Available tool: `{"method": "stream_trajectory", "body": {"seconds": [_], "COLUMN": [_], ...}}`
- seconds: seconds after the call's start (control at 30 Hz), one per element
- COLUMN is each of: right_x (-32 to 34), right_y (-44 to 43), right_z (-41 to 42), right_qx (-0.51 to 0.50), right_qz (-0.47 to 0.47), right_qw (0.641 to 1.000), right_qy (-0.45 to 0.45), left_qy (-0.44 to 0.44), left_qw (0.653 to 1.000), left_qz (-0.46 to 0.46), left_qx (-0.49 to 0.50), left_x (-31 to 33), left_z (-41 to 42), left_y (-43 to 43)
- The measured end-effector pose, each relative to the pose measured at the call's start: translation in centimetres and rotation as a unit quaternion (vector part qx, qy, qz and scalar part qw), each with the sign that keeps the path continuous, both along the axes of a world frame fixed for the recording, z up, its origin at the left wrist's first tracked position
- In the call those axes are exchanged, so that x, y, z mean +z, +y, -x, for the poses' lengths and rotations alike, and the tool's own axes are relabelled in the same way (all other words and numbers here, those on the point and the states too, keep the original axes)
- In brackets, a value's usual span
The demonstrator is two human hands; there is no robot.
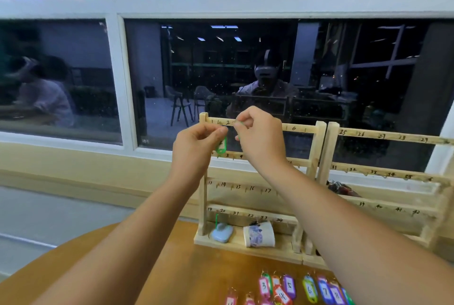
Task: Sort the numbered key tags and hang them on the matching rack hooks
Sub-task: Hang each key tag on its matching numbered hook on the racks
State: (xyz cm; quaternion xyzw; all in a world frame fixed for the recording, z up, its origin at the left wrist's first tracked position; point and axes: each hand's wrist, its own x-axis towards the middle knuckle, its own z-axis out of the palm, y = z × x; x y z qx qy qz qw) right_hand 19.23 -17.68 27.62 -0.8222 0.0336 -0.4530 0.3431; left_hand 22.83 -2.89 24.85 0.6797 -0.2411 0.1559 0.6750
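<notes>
Head cam: oblong green tag (221, 145) w/ blurry dark digit.

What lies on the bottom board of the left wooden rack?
A pale blue object and a paper cup lying on its side rest on the bottom board. The cup hides whatever is inside or behind it.
</notes>
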Motion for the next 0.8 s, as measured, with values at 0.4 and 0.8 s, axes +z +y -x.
{"method": "stream_trajectory", "body": {"seconds": [0.4,0.8], "right_x": [-1.6,-6.8], "right_y": [-0.4,-0.5], "right_z": [1.7,9.6], "right_qx": [-0.017,0.063], "right_qz": [0.058,-0.099], "right_qw": [0.996,0.989], "right_qy": [0.061,0.087], "left_qy": [-0.029,-0.069], "left_qw": [0.994,0.979], "left_qz": [-0.078,-0.147], "left_qx": [0.074,0.125], "left_x": [2.6,2.4], "left_z": [-2.4,-2.1], "left_y": [-3.4,-3.2]}}
